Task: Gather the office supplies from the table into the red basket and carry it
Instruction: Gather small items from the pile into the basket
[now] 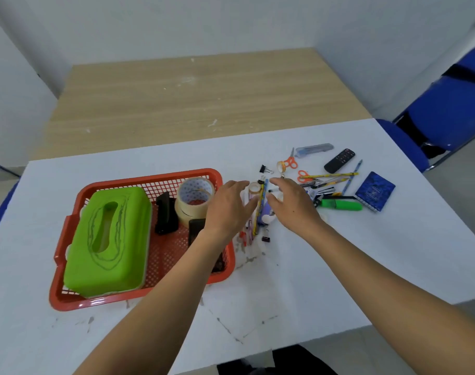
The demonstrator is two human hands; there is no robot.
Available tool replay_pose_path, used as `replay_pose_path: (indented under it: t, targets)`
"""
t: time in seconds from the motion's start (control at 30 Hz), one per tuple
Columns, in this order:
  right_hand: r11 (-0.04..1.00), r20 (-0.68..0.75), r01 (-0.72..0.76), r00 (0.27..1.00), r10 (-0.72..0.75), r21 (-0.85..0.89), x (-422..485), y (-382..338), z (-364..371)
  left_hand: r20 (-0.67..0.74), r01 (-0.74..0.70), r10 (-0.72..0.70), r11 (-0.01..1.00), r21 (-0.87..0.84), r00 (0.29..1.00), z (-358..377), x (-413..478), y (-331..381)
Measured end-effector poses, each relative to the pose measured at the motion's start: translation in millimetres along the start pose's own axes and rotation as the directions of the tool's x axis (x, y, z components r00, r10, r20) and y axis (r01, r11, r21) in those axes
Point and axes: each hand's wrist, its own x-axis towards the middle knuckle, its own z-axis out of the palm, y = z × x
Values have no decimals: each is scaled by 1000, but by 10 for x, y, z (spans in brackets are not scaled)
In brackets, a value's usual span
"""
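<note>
Fingers point(239, 185) of my left hand point(226, 207) and right hand point(291, 205) spread loose, empty, flanking pencils point(258, 220), perhaps touching them.

Plain pale walls point(231, 23), even diffuse light. White table point(366, 266) in front, scuffed and marked on top, butted against a wooden table point(198, 98) with pale smears. Blue chairs point(452, 109) at far right on a light grey floor point(463, 196).

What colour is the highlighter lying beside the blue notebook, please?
The highlighter is green, clearest in the head view.
</note>
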Motion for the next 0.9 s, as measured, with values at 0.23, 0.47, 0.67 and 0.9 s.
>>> replay_pose_path:
  t: [0.23, 0.47, 0.67, 0.9]
  targets:
    - [991, 45, -39, 998, 45, -125, -21, 483, -22, 164, 120, -128, 991, 59, 978, 444, 49, 170]
    - [981, 134, -50, 988, 77, -188, -42, 746, 9, 253, 217, -256, 961, 170, 933, 820, 170, 176]
    - [984, 171, -53, 982, 82, -168, -57, 854, -25, 214, 261, -310, 938, 227, 927, 1071, 208, 173]
    - [988, 170, -28, 984, 54, -152, -23, 876, -30, 166, 321, -336, 941, 111, 927, 1090, 183, 202]
